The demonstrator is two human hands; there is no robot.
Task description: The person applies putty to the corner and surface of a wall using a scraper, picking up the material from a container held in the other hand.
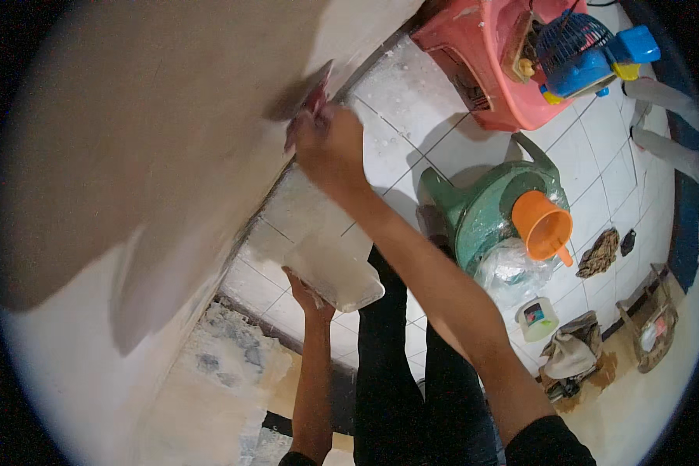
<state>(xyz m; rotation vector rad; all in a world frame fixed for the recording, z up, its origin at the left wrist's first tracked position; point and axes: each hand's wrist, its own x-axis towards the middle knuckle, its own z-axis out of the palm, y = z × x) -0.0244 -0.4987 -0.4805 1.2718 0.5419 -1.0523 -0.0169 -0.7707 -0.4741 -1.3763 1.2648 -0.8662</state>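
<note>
My right hand [330,144] is closed around a flat scraper [315,101] with a reddish part, pressed against or very near the wall [163,132] just above the floor joint. Motion blurs the tool, so its exact shape is unclear. Lower down, my left hand [309,297] grips the edge of a pale, flat tray-like board [338,272] smeared with an off-white paste. That board hangs over the tiles in front of my legs.
A green stool [474,213] stands right of my arm, carrying an orange mug [542,225] and a clear plastic bag [512,264]. Beyond it are a pink plastic chair [512,109] and a small blue fan [582,66]. A white tub [537,318] and brown rag [598,255] lie right.
</note>
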